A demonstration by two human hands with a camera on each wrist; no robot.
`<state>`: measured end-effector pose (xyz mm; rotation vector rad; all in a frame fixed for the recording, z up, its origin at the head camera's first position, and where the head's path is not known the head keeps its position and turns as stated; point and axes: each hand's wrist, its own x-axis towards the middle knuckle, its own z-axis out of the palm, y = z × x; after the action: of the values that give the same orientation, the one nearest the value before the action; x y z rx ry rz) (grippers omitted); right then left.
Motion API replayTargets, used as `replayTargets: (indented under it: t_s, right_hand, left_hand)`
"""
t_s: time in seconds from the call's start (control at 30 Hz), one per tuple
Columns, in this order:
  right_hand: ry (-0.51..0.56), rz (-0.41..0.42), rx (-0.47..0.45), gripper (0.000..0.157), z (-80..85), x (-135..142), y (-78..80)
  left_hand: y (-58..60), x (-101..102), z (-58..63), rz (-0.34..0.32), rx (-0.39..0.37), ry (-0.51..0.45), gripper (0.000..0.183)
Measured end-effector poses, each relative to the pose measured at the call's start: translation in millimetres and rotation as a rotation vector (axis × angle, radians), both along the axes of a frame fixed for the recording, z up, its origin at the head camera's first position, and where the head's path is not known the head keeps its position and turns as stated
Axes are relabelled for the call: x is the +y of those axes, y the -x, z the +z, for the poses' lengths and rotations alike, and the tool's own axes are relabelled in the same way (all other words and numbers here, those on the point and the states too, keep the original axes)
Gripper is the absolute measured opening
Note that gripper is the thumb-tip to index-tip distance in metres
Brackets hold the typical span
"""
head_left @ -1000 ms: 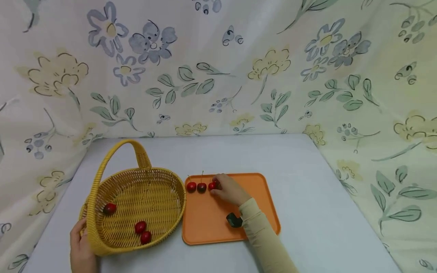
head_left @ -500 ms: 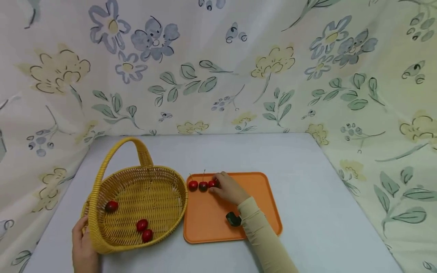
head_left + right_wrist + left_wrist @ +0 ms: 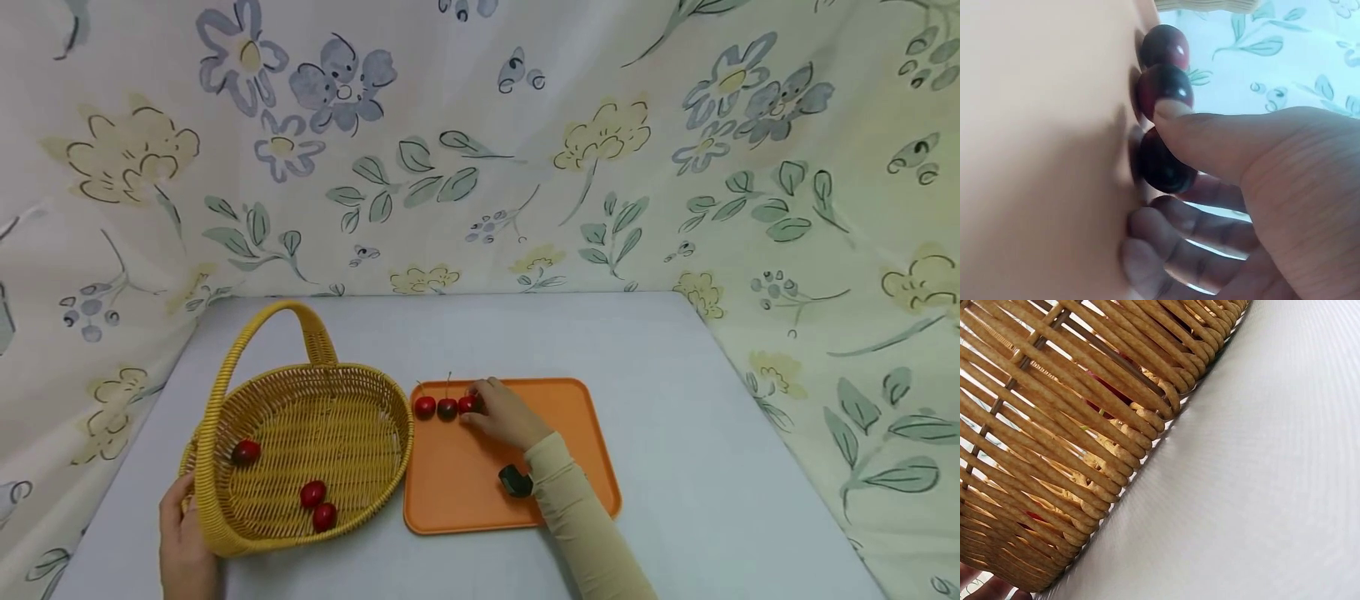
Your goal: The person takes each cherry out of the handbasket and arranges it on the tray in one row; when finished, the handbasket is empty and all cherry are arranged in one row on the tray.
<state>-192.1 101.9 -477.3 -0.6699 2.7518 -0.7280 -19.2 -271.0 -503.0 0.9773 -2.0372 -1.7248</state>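
Observation:
A yellow woven basket (image 3: 375,387) with a tall handle stands on the left, holding a dark red cherry (image 3: 246,452) and two brighter cherries near its front rim. My left hand (image 3: 187,533) grips the basket's left side; in the left wrist view only its fingertips (image 3: 997,590) show below the wicker. On the orange tray (image 3: 450,492), two stemmed cherries, one bright (image 3: 424,407) and one darker (image 3: 447,408), lie along the back-left edge. Beside them my right hand (image 3: 510,417) holds a third cherry (image 3: 1166,162) between thumb and fingers, in line with the other two.
A dark green curved piece (image 3: 515,481) shows beside my right sleeve (image 3: 581,517), over the tray. The white table (image 3: 697,467) extends to the right, and a floral cloth (image 3: 480,167) hangs behind and around it.
The head view has shifted slightly. My right hand stays at the third cherry, and my left hand stays at the basket.

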Motion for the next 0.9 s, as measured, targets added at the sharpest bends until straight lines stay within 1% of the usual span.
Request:
replayTargets:
  t_s: [0.07,0.13,0.2,0.27,0.33,0.4,0.43,0.5,0.6,0.7,0.73,0.77,0.8,0.9]
  right_hand:
    - [0.011,0.0,-0.013,0.046,5.4,2,-1.8]
    - [0.021,0.005,-0.025,0.05,16.7,4,-5.7]
    - [0.032,0.025,-0.012,0.054,34.3,3,-11.7]
    - [0.023,0.064,0.033,0.054,56.5,-3,-19.0]
    - [0.005,0.129,0.083,0.052,80.4,-16,-26.0]
    - [-0.025,0.223,0.138,0.049,100.1,-36,-30.8]
    - [-0.047,0.276,0.156,0.048,108.6,-49,-32.5]
    - [-0.093,0.392,0.188,0.048,119.0,-81,-33.6]
    - [-0.196,0.55,0.214,0.049,121.7,-135,-31.3]
    - [-0.285,0.659,0.198,0.048,112.8,-188,-26.4]
    - [-0.312,0.682,0.191,0.048,108.6,-204,-24.8]
    - [-0.336,0.694,0.176,0.048,104.3,-219,-23.2]
    - [-0.358,0.702,0.161,0.048,99.7,-232,-21.9]
    - [-0.409,0.705,0.083,0.047,84.4,-263,-19.3]
  left_hand:
    - [0.0,0,-0.5,0.0,0.008,0.007,0.039]
    - [0.1,0,-0.7,0.004,0.018,0.006,0.039]
    - [0.0,1,0.4,0.009,0.009,0.009,0.039]
    - [-0.3,1,1.0,0.009,0.007,0.008,0.039]
    - [-0.3,1,1.7,0.008,0.014,0.001,0.039]
    - [-0.1,1,1.5,-0.001,0.031,-0.005,0.039]
    - [-1.1,0,1.6,-0.003,0.042,-0.009,0.039]
    - [-2.2,-2,1.5,-0.002,0.051,-0.016,0.039]
    - [-3.3,-4,-0.8,-0.009,0.07,-0.047,0.039]
    - [-3.4,-4,-2.8,-0.023,0.084,-0.072,0.038]
    - [-3.4,-4,-2.9,-0.032,0.09,-0.074,0.038]
    - [-3.2,-3,-3.1,-0.042,0.088,-0.059,0.039]
    - [-2.9,-3,-2.8,-0.043,0.091,-0.063,0.038]
    - [-3.2,-1,-1.9,-0.065,0.068,-0.042,0.039]
